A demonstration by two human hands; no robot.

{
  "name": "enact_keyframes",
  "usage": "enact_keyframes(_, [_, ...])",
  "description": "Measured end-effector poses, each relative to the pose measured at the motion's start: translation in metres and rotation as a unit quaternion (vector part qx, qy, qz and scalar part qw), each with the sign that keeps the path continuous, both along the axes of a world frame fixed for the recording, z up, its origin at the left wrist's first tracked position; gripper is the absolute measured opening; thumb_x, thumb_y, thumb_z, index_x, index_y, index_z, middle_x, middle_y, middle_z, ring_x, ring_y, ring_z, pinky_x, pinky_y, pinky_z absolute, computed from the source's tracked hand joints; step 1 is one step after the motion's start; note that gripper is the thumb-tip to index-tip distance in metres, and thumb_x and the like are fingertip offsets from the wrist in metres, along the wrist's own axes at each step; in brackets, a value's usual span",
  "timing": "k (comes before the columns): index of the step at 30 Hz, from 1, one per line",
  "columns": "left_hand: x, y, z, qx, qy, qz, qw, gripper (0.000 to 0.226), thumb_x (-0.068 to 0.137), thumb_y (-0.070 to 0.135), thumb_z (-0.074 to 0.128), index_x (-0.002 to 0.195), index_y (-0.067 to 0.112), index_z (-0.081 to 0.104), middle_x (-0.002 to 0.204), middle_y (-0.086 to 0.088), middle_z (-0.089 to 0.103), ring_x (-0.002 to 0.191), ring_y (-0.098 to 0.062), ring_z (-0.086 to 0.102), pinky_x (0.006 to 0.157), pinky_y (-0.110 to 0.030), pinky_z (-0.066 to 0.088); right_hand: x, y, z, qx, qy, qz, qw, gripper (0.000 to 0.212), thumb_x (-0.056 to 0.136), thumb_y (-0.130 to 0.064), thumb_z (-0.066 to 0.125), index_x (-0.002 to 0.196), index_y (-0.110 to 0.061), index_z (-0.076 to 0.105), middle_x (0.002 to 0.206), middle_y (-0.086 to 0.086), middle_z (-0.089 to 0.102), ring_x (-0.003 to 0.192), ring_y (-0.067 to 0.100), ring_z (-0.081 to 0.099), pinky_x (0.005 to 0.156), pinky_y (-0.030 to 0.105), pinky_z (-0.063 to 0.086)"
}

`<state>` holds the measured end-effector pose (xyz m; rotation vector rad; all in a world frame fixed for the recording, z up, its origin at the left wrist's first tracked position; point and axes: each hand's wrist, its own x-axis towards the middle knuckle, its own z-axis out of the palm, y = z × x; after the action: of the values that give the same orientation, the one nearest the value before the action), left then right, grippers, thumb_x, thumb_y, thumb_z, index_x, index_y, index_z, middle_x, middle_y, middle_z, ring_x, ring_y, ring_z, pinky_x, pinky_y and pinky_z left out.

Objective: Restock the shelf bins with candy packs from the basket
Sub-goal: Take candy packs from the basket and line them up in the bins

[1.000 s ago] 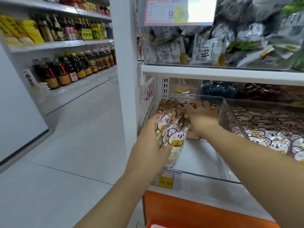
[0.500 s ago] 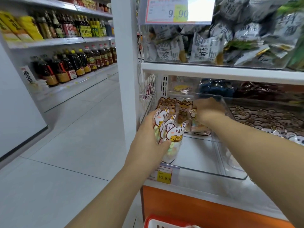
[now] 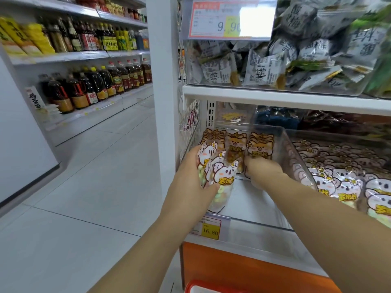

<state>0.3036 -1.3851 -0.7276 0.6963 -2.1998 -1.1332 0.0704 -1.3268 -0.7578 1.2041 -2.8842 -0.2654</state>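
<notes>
Currently, two hands are at the lower shelf.

Left hand (image 3: pixel 190 182): fingers curled round a bunch of koala packs (image 3: pixel 224 176), held upright at the clear bin (image 3: pixel 249 199), over its front left corner. Two koala faces count clearly, and a third edge shows behind them; the total in the bunch is not countable.

Right hand (image 3: pixel 262 172): reaches inside the bin, just right of the left hand, with its fingers at the foot of the brown packs (image 3: pixel 261 146). The fingertips are hidden, so I cannot tell whether it grips or only presses.

The brown packs stand in three rows just beyond both hands, at the back of the bin.

Edges: the bin's right wall runs close along the right wrist. Past it, a neighbouring bin (image 3: pixel 342 187) is packed with koala packs. A shelf board (image 3: pixel 275 98) sits above both hands. A white post (image 3: pixel 165 81) stands just left of the left hand.

Room: bare bin floor shows beneath the hands, between the brown rows and the front wall.

One price tag (image 3: pixel 209 229) hangs below the left wrist. One red basket (image 3: pixel 198 285) rim shows at the bottom edge, well below both forearms.
</notes>
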Motion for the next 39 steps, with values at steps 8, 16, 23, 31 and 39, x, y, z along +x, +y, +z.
enact_keyframes(8, [-0.001, -0.002, 0.000, -0.007, 0.027, -0.011, 1.000, 0.080, 0.084, 0.011, 0.076, 0.145, 0.042, 0.033, 0.135, 0.021, 0.055, 0.121, 0.002, 0.055, 0.098, -0.012, 0.043, 0.010, 0.011, 0.015, -0.065, -0.065, 0.010, 0.996, 0.034, 0.087, -0.009, 0.050, 0.119, -0.017, 0.058, 0.113, 0.009, 0.064, 0.099, 0.031, 0.063, 0.087, 0.042, 0.055])
enact_keyframes(16, [0.001, 0.035, 0.042, -0.013, 0.099, -0.005, 0.995, 0.077, 0.081, 0.007, 0.078, 0.137, 0.042, 0.037, 0.116, 0.033, 0.057, 0.106, 0.021, 0.053, 0.082, 0.003, 0.037, 0.055, 0.105, 0.085, -0.449, -0.597, 0.049, 0.663, 0.056, 0.082, -0.004, 0.066, 0.134, -0.019, 0.051, 0.125, 0.007, 0.067, 0.112, 0.025, 0.067, 0.098, 0.047, 0.053])
enact_keyframes(23, [-0.048, 0.107, 0.071, -0.010, 0.079, -0.092, 0.993, 0.079, 0.077, 0.011, 0.084, 0.139, 0.030, 0.039, 0.120, 0.019, 0.061, 0.112, -0.003, 0.060, 0.102, -0.028, 0.047, 0.055, 0.198, 0.125, -0.462, -0.476, 0.068, 0.745, 0.034, 0.082, -0.007, 0.077, 0.109, -0.015, 0.057, 0.076, -0.009, 0.072, 0.078, 0.006, 0.069, 0.093, 0.044, 0.056])
enact_keyframes(31, [-0.126, 0.166, 0.062, 0.034, -0.067, -0.208, 0.975, 0.078, 0.088, 0.026, 0.076, 0.149, 0.027, 0.029, 0.136, 0.010, 0.056, 0.126, -0.009, 0.054, 0.109, -0.028, 0.040, 0.003, 0.275, 0.095, -0.473, -0.272, -0.032, 0.837, 0.059, 0.075, -0.011, 0.085, 0.122, -0.018, 0.048, 0.072, -0.003, 0.055, 0.051, -0.004, 0.051, 0.054, 0.013, 0.042])
enact_keyframes(39, [-0.166, 0.174, 0.015, -0.044, -0.113, -0.115, 0.986, 0.036, 0.084, 0.024, 0.070, 0.117, 0.026, 0.055, 0.111, 0.008, 0.067, 0.105, -0.019, 0.065, 0.094, -0.036, 0.052, -0.040, 0.248, 0.030, -0.377, -0.279, -0.135, 0.873, 0.065, 0.076, -0.023, 0.082, 0.128, -0.011, 0.043, 0.108, 0.008, 0.059, 0.098, 0.025, 0.059, 0.073, 0.026, 0.042])
